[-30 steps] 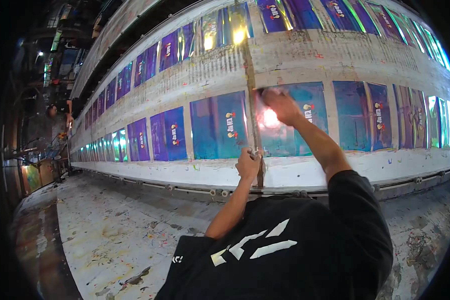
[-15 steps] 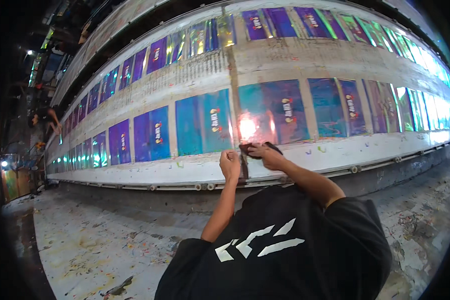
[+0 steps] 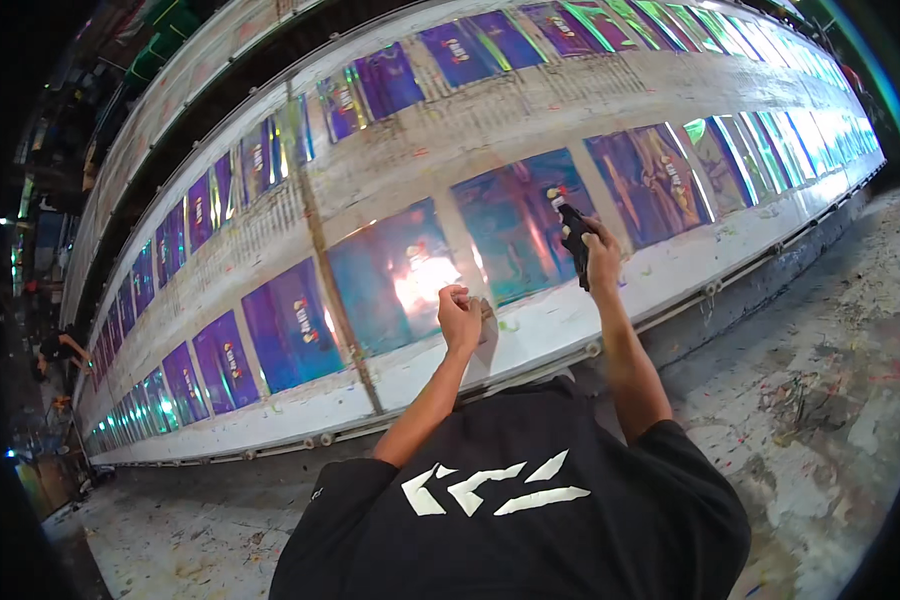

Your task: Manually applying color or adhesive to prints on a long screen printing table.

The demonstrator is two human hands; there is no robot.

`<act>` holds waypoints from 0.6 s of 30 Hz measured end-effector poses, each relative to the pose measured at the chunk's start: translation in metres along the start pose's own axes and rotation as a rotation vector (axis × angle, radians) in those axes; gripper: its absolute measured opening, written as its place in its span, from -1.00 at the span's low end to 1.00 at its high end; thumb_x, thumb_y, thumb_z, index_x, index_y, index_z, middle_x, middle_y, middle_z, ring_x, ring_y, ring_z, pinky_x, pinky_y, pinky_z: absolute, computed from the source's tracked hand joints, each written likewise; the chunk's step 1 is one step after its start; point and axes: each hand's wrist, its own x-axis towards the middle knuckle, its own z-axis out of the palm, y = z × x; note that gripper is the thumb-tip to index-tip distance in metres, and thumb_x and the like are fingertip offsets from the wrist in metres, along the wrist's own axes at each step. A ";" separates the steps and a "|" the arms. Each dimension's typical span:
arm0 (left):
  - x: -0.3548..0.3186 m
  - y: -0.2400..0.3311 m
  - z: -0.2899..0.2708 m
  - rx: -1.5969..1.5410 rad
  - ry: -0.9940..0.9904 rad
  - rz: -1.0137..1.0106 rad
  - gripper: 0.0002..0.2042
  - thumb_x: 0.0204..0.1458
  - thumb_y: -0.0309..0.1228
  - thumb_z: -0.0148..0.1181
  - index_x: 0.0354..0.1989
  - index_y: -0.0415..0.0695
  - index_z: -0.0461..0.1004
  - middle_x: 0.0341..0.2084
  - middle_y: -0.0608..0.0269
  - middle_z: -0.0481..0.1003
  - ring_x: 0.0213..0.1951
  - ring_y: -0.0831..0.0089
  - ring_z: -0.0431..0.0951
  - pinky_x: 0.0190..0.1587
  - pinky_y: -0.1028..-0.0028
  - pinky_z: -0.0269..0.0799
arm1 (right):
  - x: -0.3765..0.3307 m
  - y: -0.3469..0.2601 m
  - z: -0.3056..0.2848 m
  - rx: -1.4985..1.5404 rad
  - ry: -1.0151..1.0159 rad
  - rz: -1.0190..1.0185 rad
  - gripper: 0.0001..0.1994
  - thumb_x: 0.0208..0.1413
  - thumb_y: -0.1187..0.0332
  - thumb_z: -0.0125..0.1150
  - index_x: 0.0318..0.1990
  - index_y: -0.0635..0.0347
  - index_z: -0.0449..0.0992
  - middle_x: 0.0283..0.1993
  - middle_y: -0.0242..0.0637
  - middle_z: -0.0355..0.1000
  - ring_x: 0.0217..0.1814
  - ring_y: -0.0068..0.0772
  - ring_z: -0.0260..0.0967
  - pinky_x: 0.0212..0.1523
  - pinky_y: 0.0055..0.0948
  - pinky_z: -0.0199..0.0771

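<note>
My right hand (image 3: 600, 255) is closed around a long black object (image 3: 575, 240) whose exact kind I cannot make out. It is over the right part of a blue-purple shiny sheet (image 3: 510, 225), beside the sheet's small printed emblem. My left hand (image 3: 459, 320) has its fingers pinched together above the near edge of the table, by the lower right corner of a teal sheet (image 3: 370, 275) with a bright glare. Anything between those fingers is too small to see. The sheets lie flat in rows on the long pale table (image 3: 530, 335).
More shiny sheets, such as a purple one (image 3: 290, 325), run along both rows. A dark strip (image 3: 342, 310) crosses the table. A rail with small rollers (image 3: 592, 349) follows the near edge. Another person (image 3: 62, 347) works at the far left. The floor (image 3: 810, 400) is paint-stained.
My right hand has moved right and farther over the table with the black object, away from my left hand. The view has shifted right and tilted, so the dark strip now lies left of my hands.
</note>
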 end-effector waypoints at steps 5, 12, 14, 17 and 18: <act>0.000 0.023 0.096 0.685 0.266 0.041 -0.53 -0.06 -0.51 0.41 0.01 -0.31 0.34 -0.23 0.10 0.50 0.00 0.13 0.45 0.12 0.19 0.38 | 0.004 0.052 -0.021 -1.253 -0.273 -0.534 -0.32 0.15 0.25 0.15 0.42 0.33 0.24 0.55 0.05 0.09 0.64 0.03 -0.08 0.58 0.15 -0.19; 0.006 0.044 0.099 0.221 0.177 -0.344 -0.54 0.03 -0.53 0.34 0.08 -0.28 0.28 -0.19 -0.12 0.52 -0.12 -0.12 0.55 -0.03 0.07 0.44 | 0.073 0.046 0.056 -1.138 -0.393 -0.579 -0.30 0.24 0.14 0.06 0.44 0.41 0.19 0.60 0.09 -0.04 0.67 -0.01 -0.16 0.61 0.13 -0.29; -0.005 0.066 0.094 0.390 0.223 -0.058 -0.70 0.12 -0.56 0.22 0.00 -0.26 0.33 -0.32 -0.08 0.55 -0.28 0.00 0.61 -0.18 0.14 0.47 | 0.100 0.051 0.088 -1.097 -0.419 -0.589 -0.30 0.24 0.13 0.06 0.44 0.40 0.20 0.61 0.09 -0.04 0.67 -0.01 -0.16 0.61 0.12 -0.29; -0.013 0.087 0.089 0.198 0.071 -0.118 -0.90 0.20 -0.53 0.15 -0.20 -0.30 0.42 -0.44 0.00 0.49 -0.40 0.22 0.51 -0.28 0.29 0.42 | 0.135 0.057 0.121 -1.097 -0.463 -0.637 -0.31 0.24 0.11 0.06 0.44 0.38 0.21 0.62 0.06 -0.05 0.68 -0.03 -0.17 0.61 0.11 -0.29; -0.017 0.089 0.086 0.221 0.047 -0.114 -0.87 0.22 -0.49 0.16 -0.17 -0.31 0.42 -0.47 0.02 0.46 -0.44 0.24 0.47 -0.30 0.27 0.40 | 0.137 0.058 0.129 -1.139 -0.483 -0.671 -0.30 0.24 0.10 0.07 0.44 0.36 0.22 0.62 0.04 -0.06 0.68 -0.05 -0.17 0.62 0.10 -0.29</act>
